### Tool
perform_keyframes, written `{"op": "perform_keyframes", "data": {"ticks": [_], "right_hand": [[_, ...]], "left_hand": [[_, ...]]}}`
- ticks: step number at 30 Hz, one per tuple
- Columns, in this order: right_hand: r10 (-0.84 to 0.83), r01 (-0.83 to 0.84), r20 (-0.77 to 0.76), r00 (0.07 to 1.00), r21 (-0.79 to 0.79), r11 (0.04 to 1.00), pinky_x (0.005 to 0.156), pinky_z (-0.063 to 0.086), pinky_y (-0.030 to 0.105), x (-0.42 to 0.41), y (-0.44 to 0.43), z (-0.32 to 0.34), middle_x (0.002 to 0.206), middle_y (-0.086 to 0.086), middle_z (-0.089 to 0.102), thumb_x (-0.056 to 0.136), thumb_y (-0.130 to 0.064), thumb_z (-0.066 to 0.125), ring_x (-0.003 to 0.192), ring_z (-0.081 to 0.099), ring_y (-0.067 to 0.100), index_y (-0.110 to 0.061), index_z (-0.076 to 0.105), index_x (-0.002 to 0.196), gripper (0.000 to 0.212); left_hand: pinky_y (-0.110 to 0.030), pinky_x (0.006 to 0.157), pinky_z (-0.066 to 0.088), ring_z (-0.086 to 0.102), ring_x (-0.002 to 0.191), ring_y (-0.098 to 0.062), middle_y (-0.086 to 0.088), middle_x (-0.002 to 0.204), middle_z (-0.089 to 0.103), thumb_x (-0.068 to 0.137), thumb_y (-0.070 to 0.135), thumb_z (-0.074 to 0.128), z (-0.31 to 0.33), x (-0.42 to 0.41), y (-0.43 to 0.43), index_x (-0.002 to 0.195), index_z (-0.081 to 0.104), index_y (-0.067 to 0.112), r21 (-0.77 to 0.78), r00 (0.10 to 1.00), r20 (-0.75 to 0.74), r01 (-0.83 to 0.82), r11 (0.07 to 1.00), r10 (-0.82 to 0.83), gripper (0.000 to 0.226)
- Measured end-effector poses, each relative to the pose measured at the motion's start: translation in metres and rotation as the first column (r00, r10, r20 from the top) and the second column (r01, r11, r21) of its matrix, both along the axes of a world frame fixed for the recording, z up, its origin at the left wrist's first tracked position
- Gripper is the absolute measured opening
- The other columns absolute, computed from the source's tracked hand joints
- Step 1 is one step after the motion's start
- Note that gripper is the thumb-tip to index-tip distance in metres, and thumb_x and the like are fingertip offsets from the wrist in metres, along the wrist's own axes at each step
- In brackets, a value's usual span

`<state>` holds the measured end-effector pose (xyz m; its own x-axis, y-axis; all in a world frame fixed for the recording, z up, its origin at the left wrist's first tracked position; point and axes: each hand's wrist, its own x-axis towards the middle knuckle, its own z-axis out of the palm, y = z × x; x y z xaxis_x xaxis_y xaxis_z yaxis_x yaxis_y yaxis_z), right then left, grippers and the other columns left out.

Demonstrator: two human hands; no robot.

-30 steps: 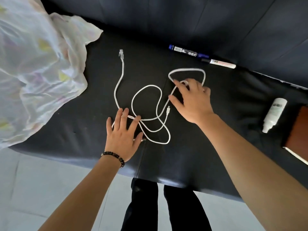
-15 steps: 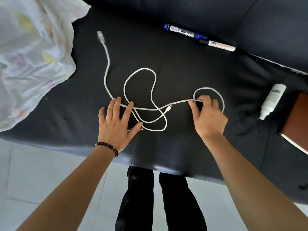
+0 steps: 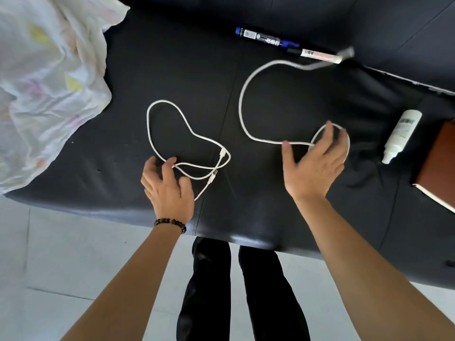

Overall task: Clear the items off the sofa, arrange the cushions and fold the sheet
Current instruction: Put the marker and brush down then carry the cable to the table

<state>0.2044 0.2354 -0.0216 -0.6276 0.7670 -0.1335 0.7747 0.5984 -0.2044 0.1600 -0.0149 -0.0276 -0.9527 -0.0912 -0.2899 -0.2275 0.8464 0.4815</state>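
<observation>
Two white cables lie on the black sofa seat [image 3: 187,70]. One short cable [image 3: 150,124] forms a loop in front of my left hand [image 3: 170,190], whose spread fingertips touch it where its strands cross. The other, longer cable [image 3: 242,102] curves from a blurred plug near the markers down to a small loop under my right hand [image 3: 312,166]. That hand is spread flat over the loop, fingers apart. A crumpled white sheet [image 3: 49,82] with pale coloured patches covers the seat's left end.
A blue marker [image 3: 266,40] and a white marker [image 3: 320,55] lie end to end by the backrest. A white bottle [image 3: 401,134] lies on its side at the right, next to a brown book [image 3: 440,166]. White tiled floor [image 3: 61,254] runs below the seat's front edge.
The tangle has come apart into two cables. My right hand dragged the longer one rightward, its plug swinging from far left to the markers, and its fingers have spread. My left hand stayed on the short cable.
</observation>
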Motion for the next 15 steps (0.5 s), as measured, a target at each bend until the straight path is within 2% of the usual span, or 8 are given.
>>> {"op": "perform_keyframes", "data": {"ticks": [2, 4, 5, 6, 8, 10, 12, 15], "right_hand": [[0.220, -0.221, 0.021, 0.975, 0.030, 0.975, 0.117, 0.016, 0.053, -0.004, 0.002, 0.002, 0.160, 0.027, 0.015, 0.088, -0.072, 0.052, 0.146, 0.021, 0.042, -0.018, 0.029, 0.155, 0.089], [0.365, -0.365, 0.076, 0.928, -0.012, 0.931, 0.119, 0.007, 0.058, -0.005, 0.013, 0.000, 0.163, 0.026, 0.006, 0.081, -0.082, 0.051, 0.150, 0.009, 0.044, -0.026, 0.023, 0.157, 0.099], [0.390, -0.388, 0.098, 0.915, -0.039, 0.921, 0.119, 0.004, 0.062, -0.003, 0.020, -0.003, 0.164, 0.025, 0.002, 0.075, -0.087, 0.051, 0.151, 0.004, 0.044, -0.030, 0.019, 0.158, 0.105], [0.386, -0.381, 0.112, 0.916, -0.066, 0.922, 0.118, 0.003, 0.065, 0.000, 0.026, -0.005, 0.164, 0.024, 0.000, 0.070, -0.090, 0.053, 0.151, 0.001, 0.044, -0.032, 0.016, 0.158, 0.112], [0.331, -0.316, 0.118, 0.936, -0.128, 0.940, 0.117, 0.002, 0.068, 0.010, 0.038, -0.008, 0.165, 0.021, -0.005, 0.059, -0.094, 0.058, 0.151, -0.004, 0.045, -0.034, 0.012, 0.159, 0.125], [0.293, -0.260, 0.120, 0.948, -0.235, 0.936, 0.118, 0.003, 0.067, 0.019, 0.046, -0.009, 0.165, 0.016, -0.010, 0.053, -0.093, 0.063, 0.151, -0.007, 0.042, -0.037, 0.004, 0.158, 0.133], [0.298, -0.237, 0.121, 0.947, -0.364, 0.901, 0.120, 0.008, 0.064, 0.024, 0.050, -0.008, 0.167, 0.011, -0.009, 0.050, -0.090, 0.067, 0.152, -0.007, 0.038, -0.039, -0.003, 0.157, 0.138], [0.347, -0.268, 0.132, 0.929, -0.407, 0.873, 0.121, 0.012, 0.058, 0.027, 0.055, -0.005, 0.167, 0.008, -0.003, 0.047, -0.085, 0.072, 0.153, -0.002, 0.034, -0.037, -0.008, 0.156, 0.144]], "left_hand": [[-0.055, 0.112, 0.022, 0.024, 0.140, -0.033, -0.013, 0.153, 0.024, 0.090, 0.052, 0.043, 0.002, 0.005, 0.002, 0.137, 0.049, 0.018, -0.098, 0.984, -0.047, 0.167, 0.981, -0.172, 0.058], [-0.056, 0.117, 0.006, 0.009, 0.148, -0.034, -0.016, 0.159, 0.015, 0.076, 0.080, 0.047, 0.000, 0.007, 0.003, 0.147, 0.037, 0.018, -0.188, 0.920, 0.025, 0.390, 0.901, -0.392, 0.094], [-0.057, 0.116, 0.001, 0.003, 0.150, -0.033, -0.016, 0.160, 0.011, 0.068, 0.088, 0.048, -0.005, 0.008, 0.004, 0.150, 0.030, 0.018, -0.234, 0.872, 0.087, 0.487, 0.841, -0.481, 0.110], [-0.062, 0.115, 0.001, 0.000, 0.150, -0.034, -0.017, 0.161, 0.007, 0.063, 0.091, 0.048, -0.010, 0.009, 0.005, 0.153, 0.024, 0.017, -0.275, 0.823, 0.141, 0.567, 0.776, -0.551, 0.119], [-0.069, 0.112, 0.007, -0.002, 0.149, -0.037, -0.021, 0.161, 0.005, 0.063, 0.091, 0.048, -0.018, 0.010, 0.005, 0.155, 0.016, 0.016, -0.326, 0.749, 0.217, 0.660, 0.677, -0.626, 0.123], [-0.070, 0.112, 0.008, 0.003, 0.148, -0.040, -0.024, 0.160, 0.009, 0.065, 0.090, 0.048, -0.023, 0.009, 0.003, 0.154, 0.016, 0.014, -0.347, 0.729, 0.229, 0.680, 0.646, -0.645, 0.122], [-0.068, 0.112, 0.009, 0.011, 0.147, -0.041, -0.025, 0.158, 0.014, 0.065, 0.088, 0.053, -0.021, 0.004, 0.000, 0.153, 0.020, 0.012, -0.374, 0.727, 0.175, 0.673, 0.638, -0.664, 0.121], [-0.067, 0.113, 0.005, 0.011, 0.147, -0.040, -0.026, 0.158, 0.013, 0.064, 0.084, 0.059, -0.014, -0.010, -0.004, 0.154, 0.017, 0.012, -0.417, 0.693, 0.049, 0.668, 0.616, -0.719, 0.123]]}}
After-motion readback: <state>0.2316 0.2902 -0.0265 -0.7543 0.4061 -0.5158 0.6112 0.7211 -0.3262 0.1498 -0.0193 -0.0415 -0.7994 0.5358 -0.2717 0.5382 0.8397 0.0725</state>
